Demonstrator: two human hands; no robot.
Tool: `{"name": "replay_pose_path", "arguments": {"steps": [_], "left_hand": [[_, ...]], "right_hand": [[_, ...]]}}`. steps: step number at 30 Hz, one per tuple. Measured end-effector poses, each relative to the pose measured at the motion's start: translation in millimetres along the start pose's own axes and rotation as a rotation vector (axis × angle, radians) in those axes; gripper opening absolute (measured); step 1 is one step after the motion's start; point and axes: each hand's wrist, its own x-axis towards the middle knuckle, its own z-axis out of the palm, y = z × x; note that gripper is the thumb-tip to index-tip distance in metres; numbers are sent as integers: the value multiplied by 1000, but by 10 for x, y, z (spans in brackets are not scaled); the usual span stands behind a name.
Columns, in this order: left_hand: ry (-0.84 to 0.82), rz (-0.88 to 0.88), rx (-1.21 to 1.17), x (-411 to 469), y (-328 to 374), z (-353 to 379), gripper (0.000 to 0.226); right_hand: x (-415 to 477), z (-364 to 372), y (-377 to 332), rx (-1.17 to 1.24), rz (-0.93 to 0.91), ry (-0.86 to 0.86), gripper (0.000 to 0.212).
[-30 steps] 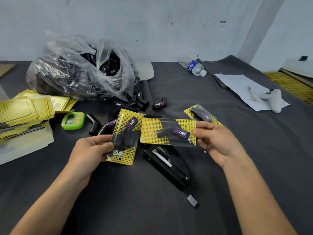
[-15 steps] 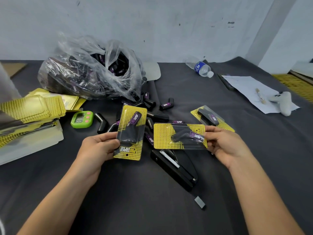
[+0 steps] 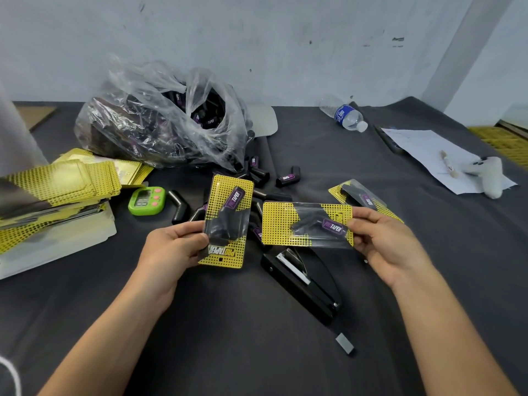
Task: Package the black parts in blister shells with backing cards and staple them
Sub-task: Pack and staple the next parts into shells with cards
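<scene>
Dark grey cloth (image 3: 257,352) covers our table below a pale, scuffed wall (image 3: 257,38). At centre frame our left hand (image 3: 168,250) pinches the left edge of an upright packed card (image 3: 228,221), fingers curled behind it. Our right hand (image 3: 385,247) pinches the right end of a sideways packed card (image 3: 305,224). The black stapler (image 3: 300,284) lies just below them in the frame.

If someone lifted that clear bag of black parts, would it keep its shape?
Probably not: the clear bag looks thin and crumpled, so likely floppy. It bulges with parts, so probably heavy; its gaping mouth might spill some.
</scene>
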Motion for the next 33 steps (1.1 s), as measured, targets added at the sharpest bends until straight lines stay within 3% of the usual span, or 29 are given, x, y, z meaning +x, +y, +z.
{"name": "replay_pose_path", "arguments": {"steps": [16,20,22,25,28,30,33], "left_hand": [[116,48,237,-60,19,62,24],[189,82,352,-98,61,69,19],[276,145,486,-152,79,74,13],[448,418,600,-303,128,102,9],[225,513,267,-388,152,147,21],[-6,372,21,-355,133,154,33],[-249,141,-140,-274,90,119,41]], "right_hand": [[-200,130,-76,83,-48,-137,23],[-273,200,-83,66,-69,-171,40],[-303,224,-83,75,-78,-188,34],[-359,282,-78,84,-91,-205,26],[-413,357,-63,78,-98,-254,29],[-444,399,-59,84,-99,-271,31],[-464,434,-50,104,-79,-259,21]]}}
